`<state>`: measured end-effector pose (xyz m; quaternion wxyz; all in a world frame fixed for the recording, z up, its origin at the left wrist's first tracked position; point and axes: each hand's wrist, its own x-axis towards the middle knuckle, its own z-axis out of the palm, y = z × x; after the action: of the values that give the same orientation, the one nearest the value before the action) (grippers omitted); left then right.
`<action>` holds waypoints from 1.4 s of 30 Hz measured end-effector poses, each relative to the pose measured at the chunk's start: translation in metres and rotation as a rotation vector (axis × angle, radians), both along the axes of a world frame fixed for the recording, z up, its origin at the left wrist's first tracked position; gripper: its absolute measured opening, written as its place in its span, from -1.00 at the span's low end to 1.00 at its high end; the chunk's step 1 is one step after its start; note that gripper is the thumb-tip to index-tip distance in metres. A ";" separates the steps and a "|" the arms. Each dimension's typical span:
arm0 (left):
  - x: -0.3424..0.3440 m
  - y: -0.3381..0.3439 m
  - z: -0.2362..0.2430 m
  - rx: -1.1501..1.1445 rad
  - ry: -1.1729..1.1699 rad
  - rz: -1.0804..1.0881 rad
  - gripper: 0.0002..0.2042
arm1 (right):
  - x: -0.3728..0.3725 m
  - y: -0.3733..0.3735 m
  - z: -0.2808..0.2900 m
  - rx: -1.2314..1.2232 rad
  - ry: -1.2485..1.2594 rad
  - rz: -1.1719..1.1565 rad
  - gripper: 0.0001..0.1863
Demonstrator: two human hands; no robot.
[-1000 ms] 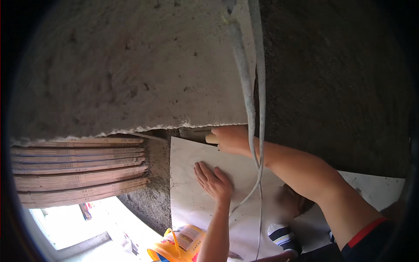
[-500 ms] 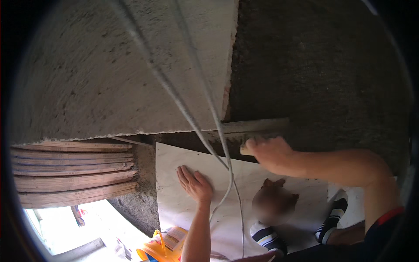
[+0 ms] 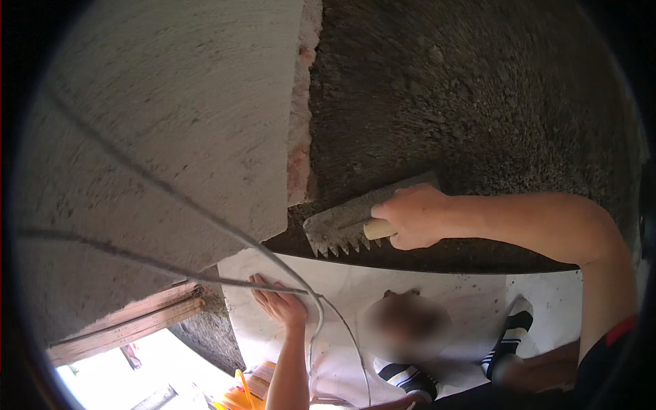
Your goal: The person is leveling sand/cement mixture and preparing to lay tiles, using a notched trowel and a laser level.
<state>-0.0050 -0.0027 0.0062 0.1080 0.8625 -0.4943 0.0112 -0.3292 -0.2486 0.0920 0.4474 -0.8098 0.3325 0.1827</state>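
Note:
My right hand [image 3: 417, 216] grips the pale handle of a notched trowel [image 3: 342, 217]. The blade lies tilted close to the dark, rough mortar-like surface [image 3: 410, 109], its toothed edge toward me and clotted with grey material. Whether the blade touches that surface cannot be made out. Below the trowel lies a large white tile or panel [image 3: 342, 280] with a dark edge. My left hand [image 3: 281, 305] rests on its left part, fingers stretched and palm down. Two grey cords [image 3: 273, 258] hang across the view, partly in front of the left fingers.
A pale concrete-like wall surface [image 3: 178, 123] with a broken edge fills the upper left. Stacked flat cartons [image 3: 130, 324] stand at lower left, with a yellow bucket [image 3: 256, 383] nearer. Striped socks [image 3: 408, 377] show on the panel beside a blurred brown patch.
My right hand has turned the trowel so its teeth now show beneath the blade. The view has shifted, and the cords have swung left. My left hand stays flat on the panel.

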 end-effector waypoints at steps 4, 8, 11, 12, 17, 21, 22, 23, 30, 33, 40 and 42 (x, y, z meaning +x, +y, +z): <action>0.011 0.007 -0.006 -0.035 -0.033 -0.044 -0.37 | -0.001 -0.010 0.000 0.033 -0.019 0.051 -0.72; 0.004 0.003 -0.006 0.015 -0.083 -0.078 -0.40 | -0.004 -0.016 -0.007 0.049 -0.086 0.069 -0.70; -0.002 -0.004 0.000 -0.023 -0.084 -0.103 -0.41 | 0.002 -0.018 -0.020 0.057 -0.118 0.088 -0.70; -0.001 -0.004 0.000 -0.019 -0.089 -0.106 -0.41 | 0.002 -0.020 -0.018 0.060 -0.123 0.086 -0.70; -0.003 -0.004 0.000 -0.031 -0.074 -0.062 -0.41 | 0.004 -0.021 -0.013 0.085 -0.092 0.113 -0.70; 0.001 -0.002 -0.004 -0.030 -0.069 -0.056 -0.40 | 0.005 -0.022 -0.014 0.058 -0.122 0.149 -0.69; 0.003 0.001 -0.003 -0.036 -0.058 -0.060 -0.40 | 0.001 -0.027 -0.011 0.042 -0.143 0.198 -0.69; 0.005 0.000 -0.006 -0.036 -0.061 -0.059 -0.40 | -0.001 -0.029 -0.009 0.025 -0.165 0.247 -0.69; -0.005 -0.003 -0.001 -0.038 -0.077 -0.082 -0.43 | 0.004 -0.026 -0.005 0.023 -0.136 0.250 -0.71; -0.001 -0.007 0.000 -0.030 -0.075 -0.080 -0.44 | 0.003 -0.024 -0.006 0.001 -0.158 0.251 -0.71; 0.001 -0.001 0.001 0.044 -0.038 0.023 -0.36 | 0.006 -0.027 -0.002 -0.035 -0.151 0.321 -0.71; 0.003 0.002 0.000 0.034 -0.009 0.007 -0.34 | 0.009 -0.026 -0.001 -0.098 -0.182 0.371 -0.71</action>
<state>-0.0024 -0.0009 0.0060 0.0909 0.8660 -0.4917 0.0070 -0.3198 -0.2746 0.0911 0.3946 -0.8910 0.1447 0.1717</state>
